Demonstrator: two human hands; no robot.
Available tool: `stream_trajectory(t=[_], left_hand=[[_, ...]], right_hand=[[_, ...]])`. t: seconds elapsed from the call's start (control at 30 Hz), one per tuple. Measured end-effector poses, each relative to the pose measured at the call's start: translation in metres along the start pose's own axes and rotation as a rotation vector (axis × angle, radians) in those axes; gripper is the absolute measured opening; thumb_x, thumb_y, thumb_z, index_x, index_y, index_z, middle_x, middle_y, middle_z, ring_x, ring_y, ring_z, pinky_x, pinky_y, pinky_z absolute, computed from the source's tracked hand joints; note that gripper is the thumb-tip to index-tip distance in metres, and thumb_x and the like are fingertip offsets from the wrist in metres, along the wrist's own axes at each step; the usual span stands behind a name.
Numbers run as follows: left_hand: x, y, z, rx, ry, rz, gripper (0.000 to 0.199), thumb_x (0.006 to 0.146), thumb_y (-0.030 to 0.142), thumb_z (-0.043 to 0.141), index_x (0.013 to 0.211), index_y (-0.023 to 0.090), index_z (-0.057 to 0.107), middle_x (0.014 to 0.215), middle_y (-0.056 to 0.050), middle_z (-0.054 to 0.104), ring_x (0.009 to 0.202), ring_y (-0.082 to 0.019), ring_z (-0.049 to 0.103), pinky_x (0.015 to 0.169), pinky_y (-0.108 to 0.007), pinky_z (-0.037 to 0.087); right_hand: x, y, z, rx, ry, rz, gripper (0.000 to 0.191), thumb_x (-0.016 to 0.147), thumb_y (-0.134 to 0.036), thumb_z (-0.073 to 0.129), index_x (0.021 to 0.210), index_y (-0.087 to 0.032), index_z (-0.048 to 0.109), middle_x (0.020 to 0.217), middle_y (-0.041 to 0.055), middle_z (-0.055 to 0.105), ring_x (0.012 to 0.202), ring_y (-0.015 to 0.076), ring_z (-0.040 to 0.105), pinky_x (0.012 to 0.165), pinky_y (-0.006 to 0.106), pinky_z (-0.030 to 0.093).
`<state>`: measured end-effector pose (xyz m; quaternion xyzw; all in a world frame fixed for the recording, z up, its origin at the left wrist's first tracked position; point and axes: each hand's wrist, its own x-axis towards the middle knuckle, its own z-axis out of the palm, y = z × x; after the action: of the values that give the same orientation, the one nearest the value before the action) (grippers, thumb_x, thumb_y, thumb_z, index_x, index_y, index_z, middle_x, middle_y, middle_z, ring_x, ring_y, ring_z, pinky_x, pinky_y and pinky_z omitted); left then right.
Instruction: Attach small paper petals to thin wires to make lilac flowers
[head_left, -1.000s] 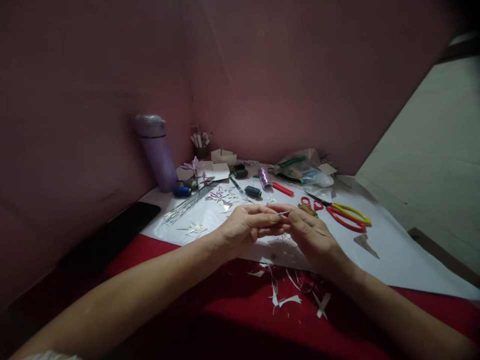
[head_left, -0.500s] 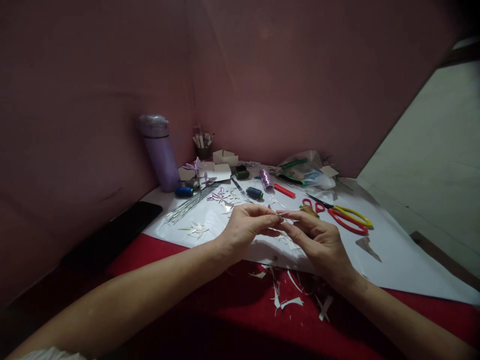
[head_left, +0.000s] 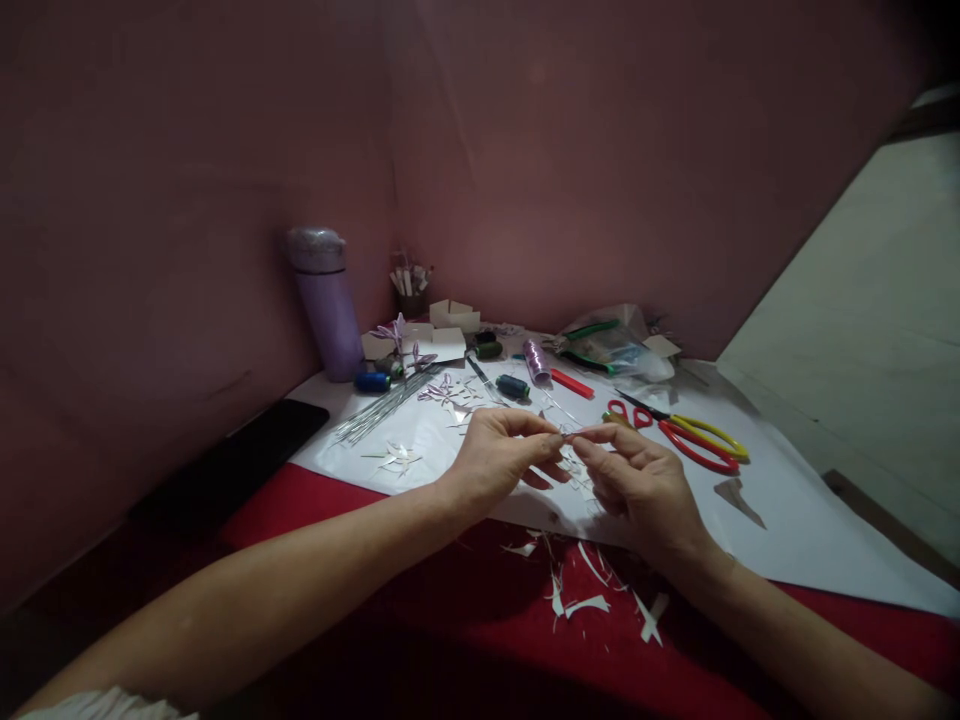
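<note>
My left hand (head_left: 499,455) is closed, thumb and forefinger pinching one end of a thin purplish piece (head_left: 568,434) that is too small to make out fully. On its other side my right hand (head_left: 641,480) pinches too, thumb against forefinger, the fingertips of both hands almost meeting. Behind them stands a spool of shiny purple thread (head_left: 536,361), and a pale strand (head_left: 556,405) trails from near it towards my fingers. Purple wire-and-thread petals (head_left: 448,388) lie on the white paper sheet (head_left: 795,500) beyond my left hand.
Scissors with red and yellow handles (head_left: 705,445) lie right of my hands; green-handled pliers (head_left: 589,345) rest farther back. Left are a wire bundle (head_left: 386,405), a blue spool (head_left: 373,382), a purple bottle (head_left: 328,310) and a black phone (head_left: 232,455). Paper scraps (head_left: 589,605) litter the red cloth.
My fingertips have drawn slightly apart, and my right hand's fingers have curled in more. The whole view has shifted a little.
</note>
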<state>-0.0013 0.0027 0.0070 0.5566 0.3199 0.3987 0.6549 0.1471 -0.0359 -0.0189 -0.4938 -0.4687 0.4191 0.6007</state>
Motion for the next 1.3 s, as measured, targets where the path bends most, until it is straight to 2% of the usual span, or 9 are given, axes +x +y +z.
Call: stream_trajectory(t=[0.1, 0.27, 0.47, 0.67, 0.8, 0.9, 1.13, 1.3], left_hand=[[0.001, -0.001, 0.000, 0.012, -0.017, 0.007, 0.019, 0.066, 0.028, 0.069, 0.071, 0.010, 0.065, 0.060, -0.003, 0.060, 0.056, -0.015, 0.063, 0.047, -0.022, 0.045], [0.002, -0.002, -0.003, -0.013, -0.056, -0.034, 0.019, 0.066, 0.029, 0.070, 0.070, 0.011, 0.064, 0.061, -0.003, 0.060, 0.053, -0.014, 0.062, 0.046, -0.023, 0.045], [0.007, -0.009, -0.010, -0.119, -0.178, -0.103, 0.024, 0.069, 0.033, 0.069, 0.074, 0.010, 0.065, 0.067, -0.005, 0.062, 0.059, -0.014, 0.064, 0.054, -0.025, 0.049], [0.007, -0.006, -0.008, -0.138, -0.182, -0.113, 0.027, 0.075, 0.035, 0.063, 0.071, 0.008, 0.063, 0.069, -0.007, 0.061, 0.058, -0.014, 0.063, 0.055, -0.026, 0.049], [0.005, -0.003, -0.007, -0.135, -0.172, -0.117, 0.018, 0.069, 0.026, 0.066, 0.073, 0.008, 0.063, 0.067, -0.007, 0.062, 0.059, -0.016, 0.064, 0.056, -0.029, 0.050], [0.006, -0.003, -0.008, -0.152, -0.166, -0.142, 0.019, 0.064, 0.022, 0.070, 0.075, 0.009, 0.064, 0.065, -0.007, 0.063, 0.058, -0.017, 0.065, 0.055, -0.029, 0.050], [0.008, -0.003, -0.010, -0.229, -0.200, -0.180, 0.033, 0.072, 0.040, 0.063, 0.076, 0.007, 0.064, 0.069, -0.010, 0.063, 0.059, -0.018, 0.064, 0.054, -0.030, 0.050], [0.006, -0.003, -0.009, -0.184, -0.202, -0.146, 0.023, 0.059, 0.016, 0.073, 0.078, 0.008, 0.065, 0.068, -0.006, 0.063, 0.060, -0.017, 0.064, 0.056, -0.030, 0.051]], right_hand=[[0.001, -0.002, 0.001, 0.093, -0.015, 0.036, 0.025, 0.068, -0.037, 0.074, 0.075, -0.017, 0.062, 0.039, -0.0119, 0.029, 0.036, 0.0028, 0.017, 0.035, 0.019, 0.012], [0.002, -0.002, 0.001, 0.083, -0.014, 0.033, 0.023, 0.068, -0.036, 0.074, 0.075, -0.017, 0.063, 0.039, -0.0112, 0.030, 0.036, 0.0035, 0.019, 0.036, 0.020, 0.012], [0.002, -0.003, 0.000, 0.071, -0.005, 0.044, 0.024, 0.066, -0.037, 0.075, 0.072, -0.017, 0.064, 0.039, -0.0103, 0.033, 0.036, 0.0037, 0.021, 0.036, 0.020, 0.012], [0.004, -0.003, -0.001, 0.103, 0.003, 0.042, 0.025, 0.064, -0.035, 0.076, 0.073, -0.015, 0.065, 0.038, -0.0106, 0.033, 0.035, 0.0028, 0.020, 0.035, 0.020, 0.011], [0.005, -0.003, -0.001, 0.100, -0.004, 0.042, 0.023, 0.065, -0.034, 0.076, 0.073, -0.015, 0.066, 0.038, -0.0105, 0.032, 0.035, 0.0024, 0.020, 0.035, 0.020, 0.011], [0.004, -0.005, 0.000, 0.107, 0.009, 0.064, 0.024, 0.063, -0.035, 0.077, 0.072, -0.015, 0.066, 0.038, -0.0107, 0.031, 0.034, 0.0025, 0.020, 0.035, 0.019, 0.011], [0.002, -0.007, 0.002, 0.117, 0.025, 0.070, 0.025, 0.062, -0.035, 0.078, 0.070, -0.016, 0.064, 0.037, -0.0106, 0.033, 0.033, 0.0023, 0.020, 0.034, 0.018, 0.012], [0.003, -0.006, 0.001, 0.135, 0.032, 0.061, 0.022, 0.063, -0.033, 0.077, 0.070, -0.016, 0.064, 0.036, -0.0111, 0.031, 0.033, 0.0022, 0.019, 0.034, 0.018, 0.012]])
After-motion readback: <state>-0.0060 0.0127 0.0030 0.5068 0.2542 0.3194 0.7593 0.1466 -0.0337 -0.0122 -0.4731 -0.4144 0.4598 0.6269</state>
